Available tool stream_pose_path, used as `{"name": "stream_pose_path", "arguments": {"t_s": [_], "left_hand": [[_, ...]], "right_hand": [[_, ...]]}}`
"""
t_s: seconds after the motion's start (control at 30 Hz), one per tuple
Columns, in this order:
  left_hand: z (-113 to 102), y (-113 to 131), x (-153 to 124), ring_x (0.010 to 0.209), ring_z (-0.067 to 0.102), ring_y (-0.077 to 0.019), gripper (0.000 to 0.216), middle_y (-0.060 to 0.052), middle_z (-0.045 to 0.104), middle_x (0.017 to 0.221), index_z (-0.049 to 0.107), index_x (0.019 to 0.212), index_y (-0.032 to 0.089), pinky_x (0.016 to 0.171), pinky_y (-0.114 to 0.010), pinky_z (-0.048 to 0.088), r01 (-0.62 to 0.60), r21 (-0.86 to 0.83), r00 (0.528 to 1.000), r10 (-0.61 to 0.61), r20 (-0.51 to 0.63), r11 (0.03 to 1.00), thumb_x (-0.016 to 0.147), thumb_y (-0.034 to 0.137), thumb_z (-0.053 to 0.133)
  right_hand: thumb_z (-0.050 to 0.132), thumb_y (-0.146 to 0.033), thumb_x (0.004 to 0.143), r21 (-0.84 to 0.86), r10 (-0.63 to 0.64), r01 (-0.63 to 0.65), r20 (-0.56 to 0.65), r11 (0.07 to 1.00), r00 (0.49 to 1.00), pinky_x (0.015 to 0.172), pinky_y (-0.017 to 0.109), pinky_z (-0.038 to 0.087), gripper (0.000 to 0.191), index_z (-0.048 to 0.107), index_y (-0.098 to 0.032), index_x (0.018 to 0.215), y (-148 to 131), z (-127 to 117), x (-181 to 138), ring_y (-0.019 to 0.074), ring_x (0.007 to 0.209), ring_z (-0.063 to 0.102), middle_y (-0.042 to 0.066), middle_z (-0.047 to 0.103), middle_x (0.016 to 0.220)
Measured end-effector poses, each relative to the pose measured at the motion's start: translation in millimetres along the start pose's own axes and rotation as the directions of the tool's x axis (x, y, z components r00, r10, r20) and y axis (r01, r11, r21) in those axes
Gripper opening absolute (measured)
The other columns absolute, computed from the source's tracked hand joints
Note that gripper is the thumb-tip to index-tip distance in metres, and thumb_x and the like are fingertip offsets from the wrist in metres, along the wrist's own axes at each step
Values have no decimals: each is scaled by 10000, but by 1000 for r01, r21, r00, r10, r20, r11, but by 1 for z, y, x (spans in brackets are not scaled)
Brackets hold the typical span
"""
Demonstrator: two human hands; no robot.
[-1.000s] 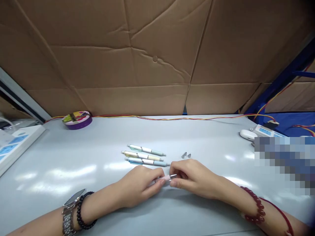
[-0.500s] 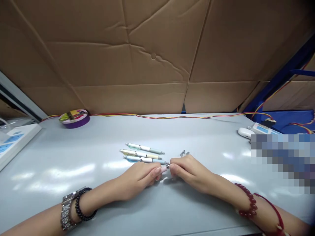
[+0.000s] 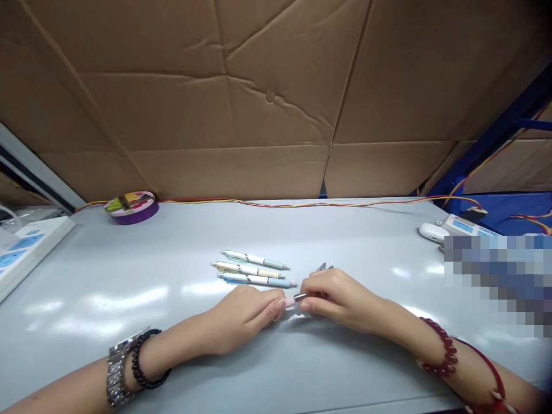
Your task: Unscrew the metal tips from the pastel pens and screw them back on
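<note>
Here — left hand (image 3: 245,318) around pink pen (image 3: 290,302), right hand (image 3: 336,296) curled at its tip (image 3: 299,297).

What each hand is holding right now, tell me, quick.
Left hand: closed, holding the pink pen.
Right hand: partly curled at the pen's metal tip; whether it grips cannot be told.

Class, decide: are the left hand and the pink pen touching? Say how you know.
Touching. The head view shows the left hand closed around the pink pen, with part of its barrel and its silver end sticking out past the thumb.
</note>
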State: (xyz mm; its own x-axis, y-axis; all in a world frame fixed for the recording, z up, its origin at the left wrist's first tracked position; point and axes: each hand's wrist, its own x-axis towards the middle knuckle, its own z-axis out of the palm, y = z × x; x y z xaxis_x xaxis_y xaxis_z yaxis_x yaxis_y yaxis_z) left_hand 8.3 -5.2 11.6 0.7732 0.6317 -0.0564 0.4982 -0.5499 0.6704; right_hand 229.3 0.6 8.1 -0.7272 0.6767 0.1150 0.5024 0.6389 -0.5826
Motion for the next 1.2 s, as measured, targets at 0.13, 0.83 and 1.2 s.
{"name": "stream_pose_path", "arguments": {"t_s": [0.13,0.83,1.2], "left_hand": [[-3,2,0,558,387,-117,349,45,428,623,442,747,196,572,-201,314,15,-19,999,-14,40,1000,980,320,214],[-2,0,1,551,413,-120,253,48,452,602,510,932,205,556,-202,337,23,-144,1000,-23,0,989,969,319,287],[1,-1,0,541,351,-116,276,56,389,626,421,1215,269,509,-212,275,-18,-208,996,-1,-88,978,948,300,362]], "right_hand": [[282,-359,970,12,23,-22,-120,1000,992,510,218,321,481,464,-170,567,0,11,2,91,472,402,-19,487,513],[526,-275,896,48,-103,116,-212,992,972,691,245,478,167,650,-178,951,1,-5,-3,139,715,624,40,690,812],[611,-286,833,408,208,-121,-175,905,962,641,213,471,88,600,-202,811,-5,-9,-4,130,738,618,-15,662,769]]}}
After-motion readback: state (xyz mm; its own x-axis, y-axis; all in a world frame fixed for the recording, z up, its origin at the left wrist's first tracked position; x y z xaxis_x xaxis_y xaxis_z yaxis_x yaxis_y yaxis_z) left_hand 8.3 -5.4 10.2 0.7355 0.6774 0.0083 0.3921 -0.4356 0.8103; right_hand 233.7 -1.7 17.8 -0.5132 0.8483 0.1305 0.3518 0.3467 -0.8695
